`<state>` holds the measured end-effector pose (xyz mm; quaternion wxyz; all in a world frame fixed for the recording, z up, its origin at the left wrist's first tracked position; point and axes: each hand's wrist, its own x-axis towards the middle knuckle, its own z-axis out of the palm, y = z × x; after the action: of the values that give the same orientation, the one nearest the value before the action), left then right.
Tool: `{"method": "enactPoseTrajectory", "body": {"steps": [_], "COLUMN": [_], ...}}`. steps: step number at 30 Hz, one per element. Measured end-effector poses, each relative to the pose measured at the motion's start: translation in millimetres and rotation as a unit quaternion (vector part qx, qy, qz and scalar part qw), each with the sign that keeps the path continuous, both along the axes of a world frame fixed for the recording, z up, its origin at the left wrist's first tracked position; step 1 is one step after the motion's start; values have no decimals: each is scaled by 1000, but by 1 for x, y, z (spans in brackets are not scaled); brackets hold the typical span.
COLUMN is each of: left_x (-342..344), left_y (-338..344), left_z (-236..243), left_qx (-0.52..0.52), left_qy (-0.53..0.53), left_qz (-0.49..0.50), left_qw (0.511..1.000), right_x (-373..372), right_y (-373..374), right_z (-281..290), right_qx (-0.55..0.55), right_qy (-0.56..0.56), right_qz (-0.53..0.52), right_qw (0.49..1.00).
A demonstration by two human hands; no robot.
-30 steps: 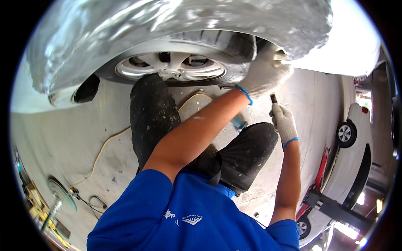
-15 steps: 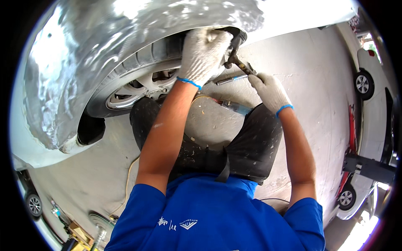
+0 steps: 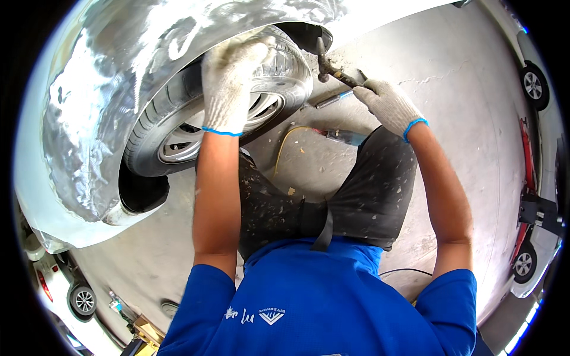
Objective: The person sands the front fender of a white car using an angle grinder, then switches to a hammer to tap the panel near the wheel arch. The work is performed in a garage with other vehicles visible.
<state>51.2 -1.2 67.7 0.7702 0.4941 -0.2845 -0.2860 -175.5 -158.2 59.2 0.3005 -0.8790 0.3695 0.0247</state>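
Note:
My right hand [image 3: 389, 105], in a white knit glove with a blue cuff, grips a body hammer [image 3: 338, 74] by its dark handle. The hammer's head is raised near the front corner of the wheel arch, apart from the metal. My left hand [image 3: 228, 89], gloved the same way, reaches up to the arch edge of a car fender [image 3: 89, 118] over the tyre [image 3: 155, 121]. Its fingers are mostly hidden at that edge, so what they hold, if anything, does not show. The fender is sanded to bare, shiny metal, with white paint around it.
On the concrete floor [image 3: 445, 148] lie a blue-and-silver tool [image 3: 334, 99] and a clear-blue tool [image 3: 345, 137] with a yellow hose [image 3: 279, 148]. White cars stand at the far right and lower left. A box with tools [image 3: 148, 329] sits at the lower left.
My left hand has moved left along the arch, baring more of the tyre. The hammer has come away from beside that hand. The whole view has shifted slightly.

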Motion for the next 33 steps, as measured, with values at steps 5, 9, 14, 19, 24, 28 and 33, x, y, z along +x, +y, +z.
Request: {"method": "enactPoseTrajectory", "body": {"steps": [5, 9, 14, 19, 24, 28, 33], "left_x": [2, 2, 1, 39, 36, 36, 51], "left_y": [11, 12, -9, -55, -92, -98, -107], "left_z": [14, 26, 25, 17, 22, 25, 4], "left_qx": [114, 192, 271, 399, 509, 494, 502], "left_qy": [-146, -245, -545, -627, -435, -426, -409], "left_qz": [24, 28, 28, -115, -264, -319, -307], "left_qw": [982, 950, 793, 659, 694, 687, 697], "right_x": [11, 33, 38, 39, 40, 45, 53], "right_y": [-5, -7, -19, -16, -20, -29, -37], "right_z": [-4, 5, -4, -10, -19, -17, -33], "right_qx": [-80, -97, -96, -110, -95, -123, -124], "right_qy": [-14, -12, -53, -94, -113, -93, -133], "right_qz": [95, 71, 50, 45, 36, 51, 25], "right_qw": [992, 993, 993, 988, 988, 987, 983]}}
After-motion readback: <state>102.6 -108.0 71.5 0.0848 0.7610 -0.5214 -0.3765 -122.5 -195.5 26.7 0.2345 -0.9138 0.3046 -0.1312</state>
